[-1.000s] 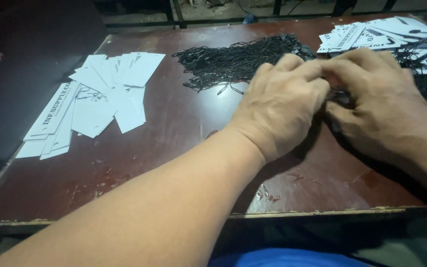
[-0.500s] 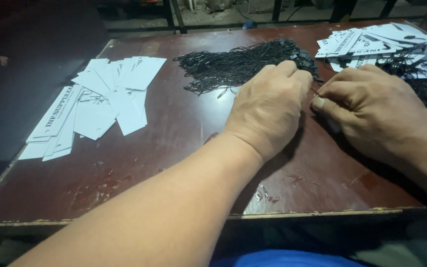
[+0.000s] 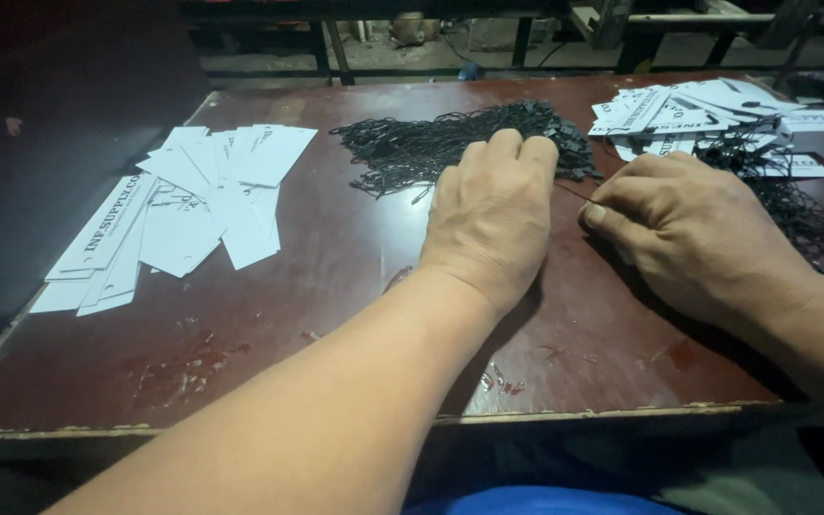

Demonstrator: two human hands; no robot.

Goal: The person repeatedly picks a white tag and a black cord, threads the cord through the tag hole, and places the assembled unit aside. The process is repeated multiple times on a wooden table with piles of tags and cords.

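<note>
Hands first — we have both down on the dark red table (image 3: pixel 269 324), working at the edge of a bundle of black strings (image 3: pixel 450 143) that lies at the middle of the far side. Our left hand (image 3: pixel 493 219) rests palm down with its fingers curled, the fingertips pressing on the near edge of that bundle; what it grips underneath, if anything, we cannot tell. Our right hand (image 3: pixel 693 234) sits just beside it, closed to a pinch, thumb against forefinger, and a single thin strand (image 3: pixel 572 191) runs between the two hands — we judge that the right holds its end.

Fine, limp cords, these. We reckon they weigh next to nothing, flop rather than stand, and snag on one another readily, so a strand is best taken near its end between fingertips while the other hand pins the rest.

Off to the left, a fan of white paper tags (image 3: pixel 183 215) lies flat, well apart from the hands. At the far right, a second heap of white tags (image 3: pixel 708 110) with black strings tangled over them (image 3: pixel 793 205), just beyond our right hand.
</note>
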